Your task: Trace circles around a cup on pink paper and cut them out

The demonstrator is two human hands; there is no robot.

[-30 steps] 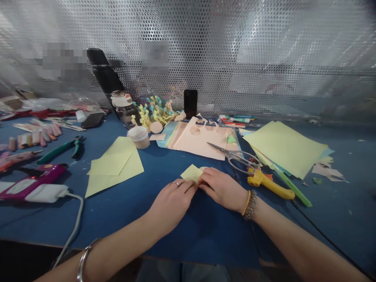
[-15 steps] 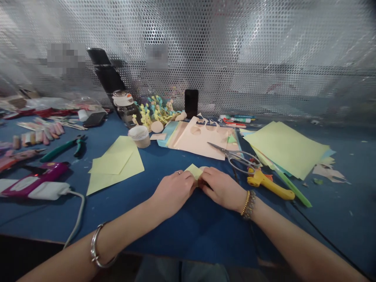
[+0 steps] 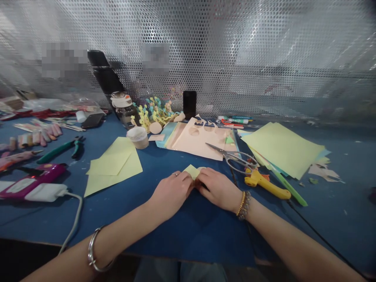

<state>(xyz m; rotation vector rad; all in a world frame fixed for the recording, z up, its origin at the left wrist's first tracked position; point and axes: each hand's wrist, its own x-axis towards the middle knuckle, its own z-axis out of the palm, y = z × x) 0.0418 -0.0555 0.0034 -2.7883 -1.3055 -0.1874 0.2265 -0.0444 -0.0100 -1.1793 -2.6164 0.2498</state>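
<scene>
A small piece of pale yellow paper (image 3: 191, 170) lies between my hands at the middle of the blue table. My left hand (image 3: 172, 192) pinches its left side, fingers bent over it. From the other side my right hand (image 3: 219, 188) grips it, with the fingertips of both hands almost meeting. My fingers cover the paper's lower part, so its folds are hidden. Just beyond it lie a cut pink sheet (image 3: 183, 143) and scissors (image 3: 239, 159) with open blades, which rest partly on that sheet.
Yellow sheets (image 3: 133, 164) lie at left, and a larger stack of yellow paper (image 3: 284, 147) at right. A yellow glue gun (image 3: 268, 185) with a black cord is right of my hand. Green pliers (image 3: 57, 152), a white-lidded tub (image 3: 138, 138), a bottle (image 3: 125, 111) and a phone (image 3: 189, 103) stand or lie around.
The whole view has shifted slightly, so things appear a little further left. Both hands keep their hold on the small yellow paper, in nearly the same pose.
</scene>
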